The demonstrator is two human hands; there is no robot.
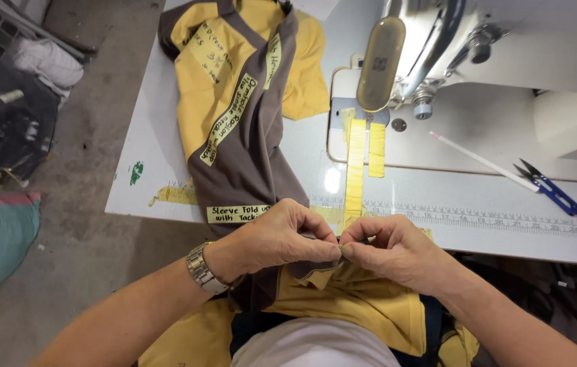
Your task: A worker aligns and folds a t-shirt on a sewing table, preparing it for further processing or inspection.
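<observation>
Both your hands, left point(281, 238) & right point(387, 248), are pinched shut on the shirt point(343, 299) hem at the desk point(145, 136) edge w/ little fabric held, so I'd say it could slip & unfold.

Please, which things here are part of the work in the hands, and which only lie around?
In the work:
left hand
right hand
yellow and brown garment

Lying about:
sample garment with labels
sewing machine
blue thread snips
white pencil
yellow tape strips
</observation>
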